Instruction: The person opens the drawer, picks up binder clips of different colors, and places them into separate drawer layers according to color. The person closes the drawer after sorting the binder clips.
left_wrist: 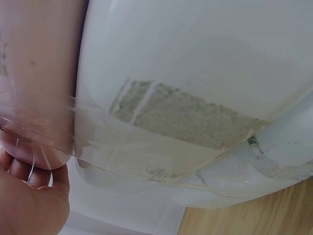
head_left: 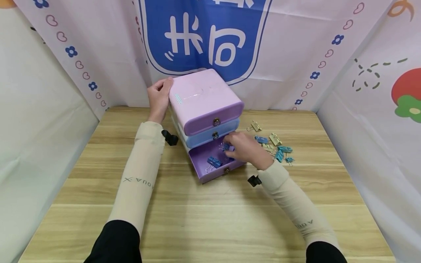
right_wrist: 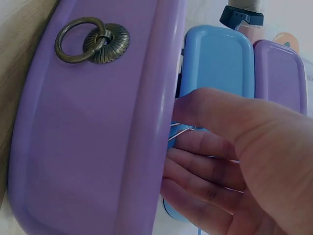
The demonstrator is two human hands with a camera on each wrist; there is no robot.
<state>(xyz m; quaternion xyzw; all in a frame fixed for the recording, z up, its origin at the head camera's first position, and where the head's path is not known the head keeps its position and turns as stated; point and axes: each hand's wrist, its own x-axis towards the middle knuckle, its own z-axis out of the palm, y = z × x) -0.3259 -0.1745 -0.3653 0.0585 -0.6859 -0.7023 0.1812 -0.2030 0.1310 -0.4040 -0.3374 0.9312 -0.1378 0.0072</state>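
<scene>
A small three-drawer cabinet [head_left: 204,95] with a pink top stands at the back, its lowest purple drawer [head_left: 202,179] pulled out. My left hand [head_left: 159,100] rests against the cabinet's back left corner; in the left wrist view its fingers [left_wrist: 36,176] curl at the rounded edge. Inside the drawer lies a blue binder clip [head_left: 214,162]. My right hand [head_left: 245,149] reaches over the drawer's right side, pinching a blue clip [head_left: 226,147]. In the right wrist view, wire handles [right_wrist: 183,131] show between thumb and fingers of the right hand [right_wrist: 220,156], behind the purple drawer front [right_wrist: 88,127].
To the right of the drawer, gold clips [head_left: 275,139] and blue and teal clips [head_left: 284,149] lie scattered on the wooden table [head_left: 210,219]. The blue middle drawer [head_left: 197,140] is closed. A printed cloth [head_left: 283,73] hangs behind the cabinet.
</scene>
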